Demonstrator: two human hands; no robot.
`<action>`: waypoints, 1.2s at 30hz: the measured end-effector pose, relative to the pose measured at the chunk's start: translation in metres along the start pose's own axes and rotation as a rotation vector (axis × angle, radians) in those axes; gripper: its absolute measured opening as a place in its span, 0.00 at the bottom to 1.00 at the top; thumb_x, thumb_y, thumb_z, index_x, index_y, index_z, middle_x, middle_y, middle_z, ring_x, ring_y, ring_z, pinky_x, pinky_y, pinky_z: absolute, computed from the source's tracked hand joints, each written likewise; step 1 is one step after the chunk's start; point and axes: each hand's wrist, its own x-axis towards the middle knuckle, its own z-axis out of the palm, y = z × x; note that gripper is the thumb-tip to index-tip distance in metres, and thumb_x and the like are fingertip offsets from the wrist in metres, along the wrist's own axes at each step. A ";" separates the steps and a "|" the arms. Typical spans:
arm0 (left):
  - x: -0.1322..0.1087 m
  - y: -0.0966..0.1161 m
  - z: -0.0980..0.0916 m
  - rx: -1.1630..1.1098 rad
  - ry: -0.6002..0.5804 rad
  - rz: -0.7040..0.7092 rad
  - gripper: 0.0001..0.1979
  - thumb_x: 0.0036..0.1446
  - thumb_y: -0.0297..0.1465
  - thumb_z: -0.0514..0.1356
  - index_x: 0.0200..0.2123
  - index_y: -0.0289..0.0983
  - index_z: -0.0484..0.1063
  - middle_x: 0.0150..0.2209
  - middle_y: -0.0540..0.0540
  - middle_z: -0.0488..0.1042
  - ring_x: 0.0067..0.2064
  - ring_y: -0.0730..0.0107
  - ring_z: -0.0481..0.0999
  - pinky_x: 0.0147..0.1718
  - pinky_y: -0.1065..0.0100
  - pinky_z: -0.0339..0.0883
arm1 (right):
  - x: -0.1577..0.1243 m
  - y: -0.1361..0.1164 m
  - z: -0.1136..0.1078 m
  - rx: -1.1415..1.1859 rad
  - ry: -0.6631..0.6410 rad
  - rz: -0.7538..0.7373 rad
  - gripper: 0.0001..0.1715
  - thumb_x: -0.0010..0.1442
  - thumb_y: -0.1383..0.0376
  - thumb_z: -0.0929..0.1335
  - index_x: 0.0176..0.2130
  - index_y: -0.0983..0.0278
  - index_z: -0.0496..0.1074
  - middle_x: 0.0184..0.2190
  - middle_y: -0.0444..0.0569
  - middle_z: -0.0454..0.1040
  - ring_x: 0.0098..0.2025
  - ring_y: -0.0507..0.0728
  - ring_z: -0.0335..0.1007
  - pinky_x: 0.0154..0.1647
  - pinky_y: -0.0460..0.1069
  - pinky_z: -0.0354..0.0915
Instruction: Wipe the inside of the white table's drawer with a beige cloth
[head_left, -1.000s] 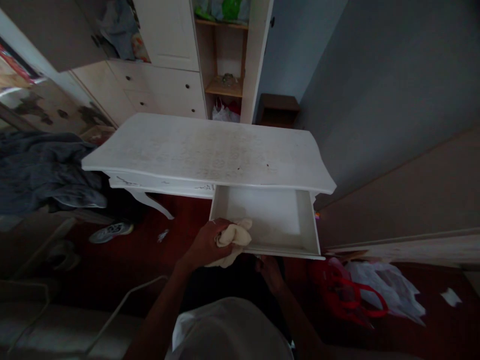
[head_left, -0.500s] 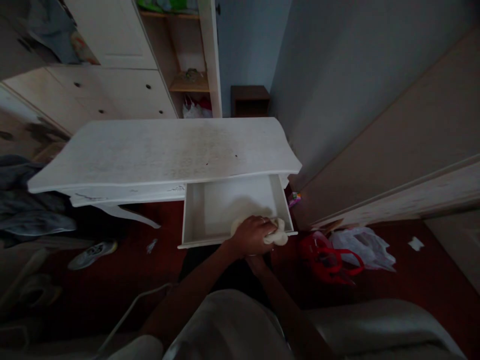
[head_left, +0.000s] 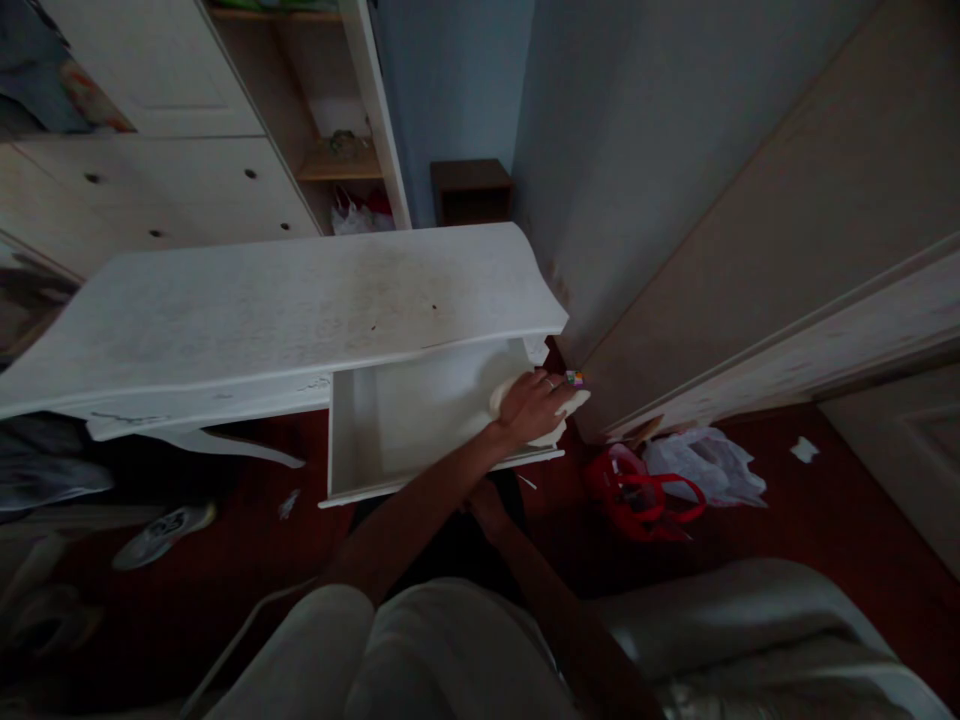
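My left hand (head_left: 531,408), with a ring on one finger, is wrapped round a pale cream cloth (head_left: 574,402). It presses the cloth on the right side wall of a pulled-out white drawer (head_left: 409,405). That drawer juts from the right half of a white table (head_left: 262,300) whose top has dark smudges and two small dark specks. Below the drawer's front edge, near my lap, is my right hand (head_left: 487,505); its fingers are in shadow and partly hidden.
Right of the drawer, a red bag (head_left: 637,495) and a white plastic bag (head_left: 705,465) lie on the dark red floor. A shoe (head_left: 163,535) is at the lower left. Behind the table stand a white cabinet (head_left: 180,185) and a small brown box-like stand (head_left: 471,185); a wall runs along the right.
My left hand has moved with the cloth from the drawer's front right corner back onto its right side wall. My right hand has drawn away towards my lap. The view has shifted right.
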 end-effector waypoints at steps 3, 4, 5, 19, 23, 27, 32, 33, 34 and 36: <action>0.015 -0.023 -0.006 0.058 0.025 -0.066 0.19 0.61 0.30 0.57 0.56 0.41 0.70 0.55 0.44 0.73 0.53 0.58 0.69 0.51 0.57 0.61 | -0.004 -0.008 0.002 0.002 -0.027 0.016 0.28 0.50 0.47 0.72 0.15 0.63 0.64 0.13 0.40 0.61 0.18 0.48 0.53 0.22 0.47 0.51; 0.019 -0.030 -0.009 0.074 0.030 -0.090 0.18 0.61 0.30 0.56 0.55 0.41 0.70 0.55 0.43 0.73 0.53 0.58 0.68 0.51 0.57 0.61 | -0.005 -0.010 0.003 0.003 -0.032 0.016 0.28 0.50 0.47 0.72 0.15 0.63 0.64 0.13 0.40 0.61 0.18 0.48 0.53 0.22 0.47 0.51; 0.023 -0.037 -0.012 0.090 0.035 -0.114 0.18 0.61 0.29 0.56 0.55 0.40 0.70 0.55 0.43 0.73 0.53 0.58 0.68 0.52 0.57 0.61 | -0.006 -0.012 0.003 0.006 -0.032 0.016 0.27 0.49 0.47 0.72 0.15 0.63 0.65 0.13 0.40 0.62 0.18 0.48 0.53 0.23 0.47 0.50; -0.068 -0.078 -0.048 0.013 0.139 -0.413 0.15 0.54 0.28 0.60 0.46 0.39 0.76 0.47 0.44 0.78 0.49 0.59 0.74 0.53 0.59 0.66 | -0.006 -0.013 0.001 0.042 -0.011 0.003 0.25 0.44 0.45 0.75 0.21 0.64 0.73 0.14 0.41 0.65 0.18 0.48 0.55 0.22 0.46 0.50; -0.089 -0.085 -0.110 0.017 0.399 -0.511 0.15 0.55 0.33 0.59 0.47 0.40 0.74 0.48 0.45 0.77 0.50 0.59 0.74 0.52 0.59 0.67 | -0.010 -0.014 0.000 0.036 -0.030 0.009 0.24 0.47 0.46 0.74 0.23 0.65 0.75 0.15 0.41 0.66 0.19 0.48 0.56 0.23 0.46 0.50; -0.090 -0.119 -0.177 0.148 0.693 -0.672 0.17 0.56 0.33 0.56 0.49 0.39 0.71 0.48 0.44 0.75 0.52 0.56 0.72 0.53 0.55 0.64 | -0.012 -0.016 -0.002 0.004 -0.047 0.025 0.27 0.49 0.43 0.72 0.27 0.65 0.77 0.16 0.41 0.68 0.19 0.48 0.58 0.22 0.46 0.51; -0.086 -0.186 -0.216 0.290 0.707 -0.760 0.18 0.57 0.33 0.56 0.51 0.36 0.69 0.51 0.39 0.72 0.56 0.52 0.67 0.56 0.54 0.59 | -0.014 -0.016 -0.003 -0.050 -0.039 0.046 0.31 0.48 0.40 0.72 0.29 0.66 0.77 0.17 0.42 0.69 0.19 0.48 0.59 0.22 0.46 0.52; -0.087 -0.198 -0.215 0.314 0.678 -0.776 0.18 0.57 0.34 0.56 0.51 0.36 0.69 0.51 0.39 0.72 0.55 0.52 0.67 0.56 0.54 0.59 | -0.014 -0.015 -0.003 -0.053 -0.034 0.053 0.32 0.47 0.39 0.72 0.29 0.66 0.77 0.17 0.42 0.69 0.19 0.49 0.59 0.22 0.46 0.52; -0.088 -0.209 -0.211 0.328 0.634 -0.785 0.19 0.58 0.34 0.55 0.51 0.36 0.69 0.51 0.38 0.72 0.55 0.52 0.68 0.56 0.55 0.59 | -0.015 -0.014 -0.003 -0.052 -0.029 0.061 0.32 0.47 0.39 0.72 0.29 0.66 0.77 0.17 0.43 0.70 0.19 0.49 0.59 0.22 0.46 0.52; -0.092 -0.227 -0.202 0.328 0.517 -0.775 0.20 0.59 0.36 0.54 0.53 0.35 0.68 0.52 0.37 0.72 0.54 0.51 0.69 0.54 0.55 0.60 | -0.015 -0.011 -0.003 -0.041 -0.018 0.071 0.32 0.46 0.39 0.72 0.30 0.66 0.77 0.18 0.43 0.70 0.20 0.49 0.60 0.23 0.46 0.53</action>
